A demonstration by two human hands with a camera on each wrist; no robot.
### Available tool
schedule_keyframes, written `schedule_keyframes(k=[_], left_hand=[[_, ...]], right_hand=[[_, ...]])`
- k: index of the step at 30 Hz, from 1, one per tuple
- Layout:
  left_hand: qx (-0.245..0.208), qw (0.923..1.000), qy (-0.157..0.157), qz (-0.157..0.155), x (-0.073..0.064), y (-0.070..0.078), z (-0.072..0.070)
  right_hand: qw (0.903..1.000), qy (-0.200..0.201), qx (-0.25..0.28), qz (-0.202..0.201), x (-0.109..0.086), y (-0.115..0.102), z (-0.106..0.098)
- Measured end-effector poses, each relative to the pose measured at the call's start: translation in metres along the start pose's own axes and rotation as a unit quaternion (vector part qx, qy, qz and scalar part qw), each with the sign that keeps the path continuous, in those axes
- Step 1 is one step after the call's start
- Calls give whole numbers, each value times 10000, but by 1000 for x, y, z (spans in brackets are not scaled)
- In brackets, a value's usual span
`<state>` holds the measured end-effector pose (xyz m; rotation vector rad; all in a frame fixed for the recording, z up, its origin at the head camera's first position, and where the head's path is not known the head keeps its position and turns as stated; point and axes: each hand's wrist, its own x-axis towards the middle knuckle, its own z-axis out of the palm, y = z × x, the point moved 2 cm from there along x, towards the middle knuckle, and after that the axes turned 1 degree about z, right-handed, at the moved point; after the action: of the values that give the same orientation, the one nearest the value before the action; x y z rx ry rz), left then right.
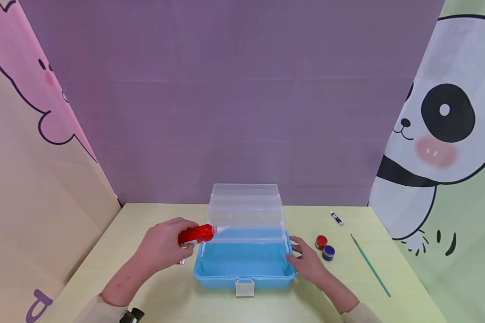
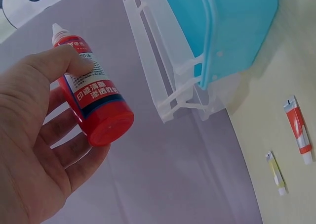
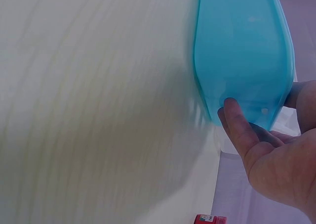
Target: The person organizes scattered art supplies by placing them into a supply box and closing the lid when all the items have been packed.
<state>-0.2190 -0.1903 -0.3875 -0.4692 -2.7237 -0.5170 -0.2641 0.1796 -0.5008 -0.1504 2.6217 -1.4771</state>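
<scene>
My left hand (image 1: 165, 244) holds a red squeeze bottle (image 1: 198, 234) with a white nozzle, tilted on its side above the left end of a blue plastic box (image 1: 246, 282). The left wrist view shows thumb and fingers round the printed label of the bottle (image 2: 101, 98). The box stands on the table with its clear lid (image 1: 244, 206) raised at the back and a white latch (image 1: 244, 287) in front. My right hand (image 1: 309, 264) grips the box's right end. In the right wrist view its fingers (image 3: 239, 125) press the outer wall, with the thumb at the rim.
Right of the box are a red-lidded jar (image 1: 321, 242), a purple jar (image 1: 328, 252), a small tube (image 1: 337, 218) and a green-handled paintbrush (image 1: 370, 264). A red paint tube (image 2: 297, 127) and a yellow one (image 2: 275, 172) lie to the box's left. A purple backdrop (image 1: 234, 112) rises behind.
</scene>
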Motion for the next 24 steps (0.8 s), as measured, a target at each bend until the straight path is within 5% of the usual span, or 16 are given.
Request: schedule_keyframes(k=[24], left_hand=[[219, 9981, -237, 518, 20, 32, 22]], right_hand=[[10000, 27, -77, 10, -2, -4, -1]])
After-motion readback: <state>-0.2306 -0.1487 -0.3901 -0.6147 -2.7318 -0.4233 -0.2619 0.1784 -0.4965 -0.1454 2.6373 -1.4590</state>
